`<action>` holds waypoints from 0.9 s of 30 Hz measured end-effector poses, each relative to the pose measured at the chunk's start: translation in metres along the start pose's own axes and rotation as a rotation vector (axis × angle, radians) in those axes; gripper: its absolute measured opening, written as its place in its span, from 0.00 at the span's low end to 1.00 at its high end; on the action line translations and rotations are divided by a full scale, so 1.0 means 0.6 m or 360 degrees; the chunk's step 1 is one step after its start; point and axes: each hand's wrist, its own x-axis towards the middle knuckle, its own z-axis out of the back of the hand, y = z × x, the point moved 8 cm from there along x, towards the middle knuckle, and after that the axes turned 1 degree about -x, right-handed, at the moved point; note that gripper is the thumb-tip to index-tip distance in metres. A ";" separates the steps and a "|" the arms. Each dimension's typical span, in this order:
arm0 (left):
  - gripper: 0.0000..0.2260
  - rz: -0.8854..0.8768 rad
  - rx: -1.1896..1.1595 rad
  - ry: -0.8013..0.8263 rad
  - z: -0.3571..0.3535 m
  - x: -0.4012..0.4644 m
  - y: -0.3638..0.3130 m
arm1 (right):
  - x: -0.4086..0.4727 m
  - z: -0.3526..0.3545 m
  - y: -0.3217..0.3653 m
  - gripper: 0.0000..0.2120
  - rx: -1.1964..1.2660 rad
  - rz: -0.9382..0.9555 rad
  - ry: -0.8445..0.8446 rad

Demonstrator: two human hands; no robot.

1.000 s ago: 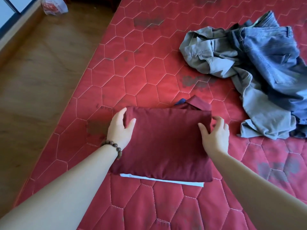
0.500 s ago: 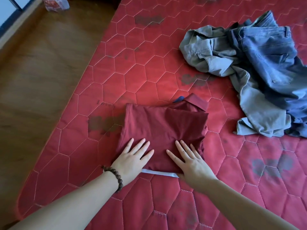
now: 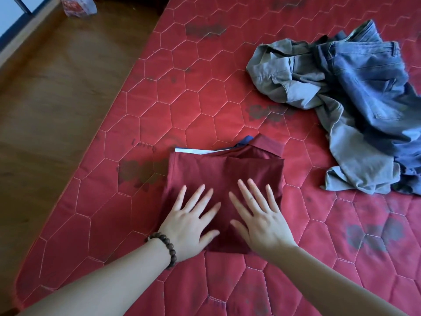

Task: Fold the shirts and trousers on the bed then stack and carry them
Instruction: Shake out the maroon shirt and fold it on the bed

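Both hands, left hand and right hand, lie flat and released on the folded maroon shirt near the bed edge; lifting abruptly risks the folds springing apart; unfolded trousers lie well apart.

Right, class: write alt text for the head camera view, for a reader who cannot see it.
Two bare hands, left hand and right hand, press flat on a folded maroon shirt on a red quilted bed. Unfolded grey trousers and blue jeans lie heaped beyond, to the right.
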 end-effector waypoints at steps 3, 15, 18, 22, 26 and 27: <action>0.32 0.0255 0.0035 0.0007 -0.003 0.052 0.040 | 0.045 -0.004 -0.025 0.29 -0.0091 -0.0148 -0.0069; 0.37 0.0542 -0.0058 -0.0095 -0.062 0.092 0.107 | 0.091 -0.091 -0.101 0.29 0.0097 -0.0431 0.0064; 0.34 0.0513 -0.0200 0.0002 -0.058 0.097 0.114 | 0.097 -0.082 -0.106 0.30 0.0181 -0.0452 0.0236; 0.30 0.0554 -0.0232 0.0007 -0.018 0.083 0.105 | 0.081 -0.029 -0.073 0.34 0.0198 -0.0433 0.0118; 0.29 0.0414 -0.0183 -0.0306 0.003 0.032 0.036 | 0.014 -0.024 0.005 0.35 0.0126 -0.0095 -0.0154; 0.30 0.0388 -0.0133 -0.0234 -0.013 0.024 0.026 | 0.001 -0.040 0.012 0.35 0.0073 -0.0082 -0.0106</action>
